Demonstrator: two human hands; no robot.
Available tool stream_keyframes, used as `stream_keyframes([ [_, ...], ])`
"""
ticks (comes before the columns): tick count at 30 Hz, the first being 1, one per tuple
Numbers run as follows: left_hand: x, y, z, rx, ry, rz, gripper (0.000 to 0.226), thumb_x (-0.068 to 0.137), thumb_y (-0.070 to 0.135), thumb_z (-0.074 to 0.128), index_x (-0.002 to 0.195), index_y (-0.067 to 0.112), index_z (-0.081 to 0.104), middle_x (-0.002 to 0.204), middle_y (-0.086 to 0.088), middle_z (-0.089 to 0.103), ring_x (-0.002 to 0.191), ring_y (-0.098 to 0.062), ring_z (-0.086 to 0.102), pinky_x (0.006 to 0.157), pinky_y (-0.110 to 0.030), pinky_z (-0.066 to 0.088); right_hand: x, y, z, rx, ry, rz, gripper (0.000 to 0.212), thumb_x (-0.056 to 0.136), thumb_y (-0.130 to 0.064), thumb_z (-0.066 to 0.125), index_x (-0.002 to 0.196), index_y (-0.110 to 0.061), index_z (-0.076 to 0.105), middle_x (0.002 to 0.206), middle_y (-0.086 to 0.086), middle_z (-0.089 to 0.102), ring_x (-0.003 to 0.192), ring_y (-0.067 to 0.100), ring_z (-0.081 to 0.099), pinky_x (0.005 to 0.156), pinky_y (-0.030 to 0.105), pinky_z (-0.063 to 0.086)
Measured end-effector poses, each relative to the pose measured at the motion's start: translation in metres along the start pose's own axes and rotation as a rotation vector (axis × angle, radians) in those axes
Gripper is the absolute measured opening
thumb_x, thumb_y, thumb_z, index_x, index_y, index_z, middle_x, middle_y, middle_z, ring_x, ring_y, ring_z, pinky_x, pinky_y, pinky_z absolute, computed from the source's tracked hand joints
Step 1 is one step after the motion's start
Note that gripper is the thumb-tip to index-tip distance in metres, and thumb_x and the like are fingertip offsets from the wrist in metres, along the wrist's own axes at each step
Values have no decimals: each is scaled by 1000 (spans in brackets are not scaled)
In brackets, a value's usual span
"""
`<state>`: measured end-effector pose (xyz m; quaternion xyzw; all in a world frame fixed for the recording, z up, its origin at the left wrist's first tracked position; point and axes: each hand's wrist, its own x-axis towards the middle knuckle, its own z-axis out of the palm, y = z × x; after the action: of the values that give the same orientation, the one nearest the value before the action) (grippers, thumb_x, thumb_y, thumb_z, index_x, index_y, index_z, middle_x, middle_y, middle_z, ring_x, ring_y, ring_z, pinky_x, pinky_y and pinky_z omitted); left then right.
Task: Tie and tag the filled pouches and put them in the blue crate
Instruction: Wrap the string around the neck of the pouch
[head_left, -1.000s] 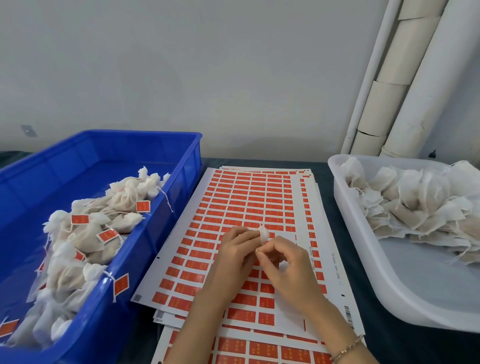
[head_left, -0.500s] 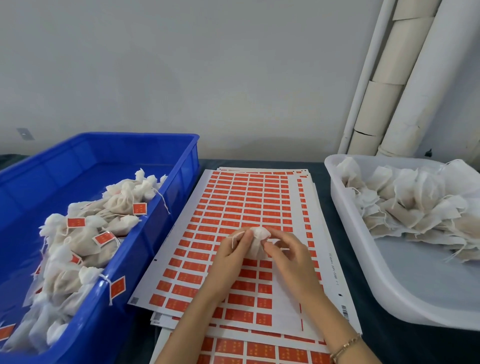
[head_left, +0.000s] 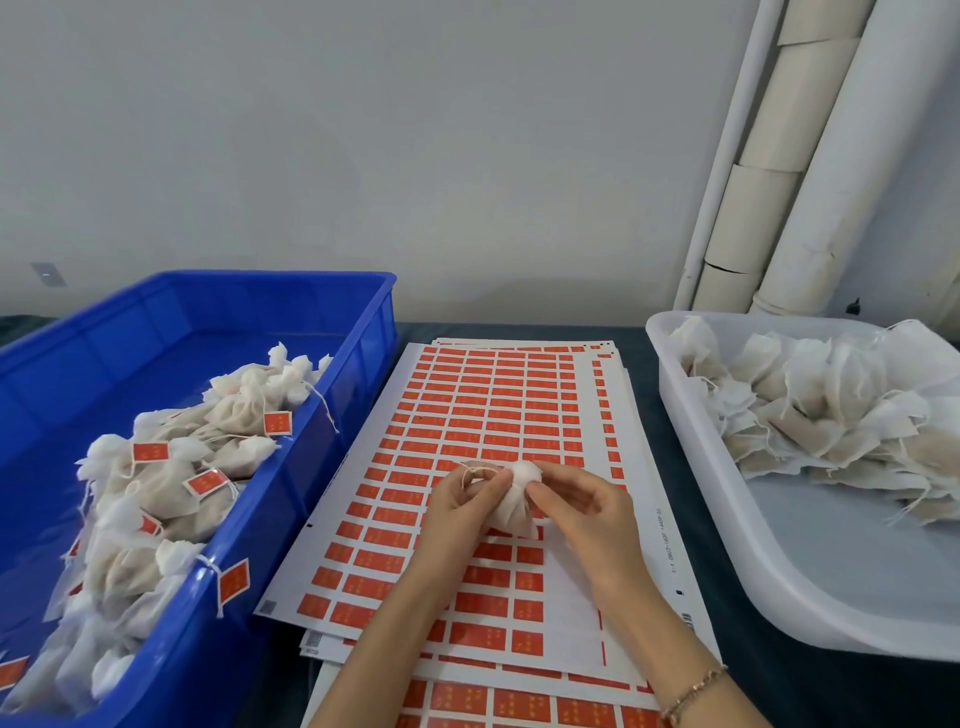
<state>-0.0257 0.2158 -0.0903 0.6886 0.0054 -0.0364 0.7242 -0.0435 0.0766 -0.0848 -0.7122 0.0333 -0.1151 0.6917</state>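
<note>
White gauze of one filled pouch (head_left: 514, 499) is pinched between the fingers (head_left: 485, 486) of both hands at the middle of the frame. The left hand (head_left: 457, 512) is curled on the side where a loose string (head_left: 475, 470) shows, and the right hand (head_left: 587, 514) is clenched on the bunched top from the other side. The pouch is held just above the sticker sheets (head_left: 483, 405), and no red tag can be seen on it; whether the knot is finished cannot be told. The tying step is judged to be in hand, with tagging and placing left for this pouch.

At the left of the frame, the blue crate (head_left: 363, 322) is partly filled with tagged pouches (head_left: 171, 483). At the right, a heap of untied pouches (head_left: 821, 415) lies in the white tray (head_left: 737, 530), well apart from the crate on the dark worktop (head_left: 670, 467). The task is judged partly done, with many pouches left.
</note>
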Motion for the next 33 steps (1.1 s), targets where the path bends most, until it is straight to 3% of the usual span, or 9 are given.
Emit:
stream_keyframes([
  [3, 3, -1, 0, -18, 19, -37, 24, 85, 35, 68, 102, 18, 67, 92, 4, 73, 87, -13, 71, 74, -23, 57, 0, -1, 0, -14, 11, -31, 19, 78, -28, 75, 90, -40, 66, 87, -31, 66, 87, -12, 62, 60, 4, 47],
  [8, 2, 0, 1, -111, 2, -73, 18, 91, 30, 63, 98, 14, 69, 87, 1, 74, 83, -16, 72, 69, -19, 54, -3, 0, 2, -109, 31, -156, 21, 83, -25, 72, 96, -35, 58, 91, -15, 67, 85, 1, 65, 66, 10, 51],
  [13, 2, 2, 1, -159, 6, -98, 21, 92, 28, 60, 100, 10, 68, 91, -6, 72, 86, -19, 70, 72, -23, 54, -5, 4, 2, -222, 23, -311, 18, 83, -19, 72, 84, -32, 59, 82, -20, 65, 86, 2, 63, 68, 9, 50],
  [20, 1, 3, 0, -195, -38, -84, 23, 92, 26, 60, 101, 8, 69, 95, -9, 72, 89, -22, 70, 79, -29, 55, -6, 7, 3, -415, 47, -446, 34, 82, -13, 72, 82, -44, 59, 85, -26, 62, 89, -3, 60, 72, 1, 45],
  [27, -1, 5, -1, -195, -90, -20, 20, 91, 26, 61, 100, 13, 72, 98, -9, 72, 91, -21, 70, 73, -22, 54, -8, 12, 3, -506, 41, -430, 21, 80, -15, 74, 92, -32, 70, 86, -30, 55, 76, -4, 60, 70, -6, 38],
  [33, -1, 5, 1, -109, -77, 13, 26, 82, 40, 64, 95, 20, 74, 97, -5, 71, 97, -22, 68, 84, -30, 56, -6, 9, 3, -409, 17, -351, 20, 88, -27, 63, 77, -44, 59, 78, -27, 60, 88, -8, 58, 68, 0, 43],
])
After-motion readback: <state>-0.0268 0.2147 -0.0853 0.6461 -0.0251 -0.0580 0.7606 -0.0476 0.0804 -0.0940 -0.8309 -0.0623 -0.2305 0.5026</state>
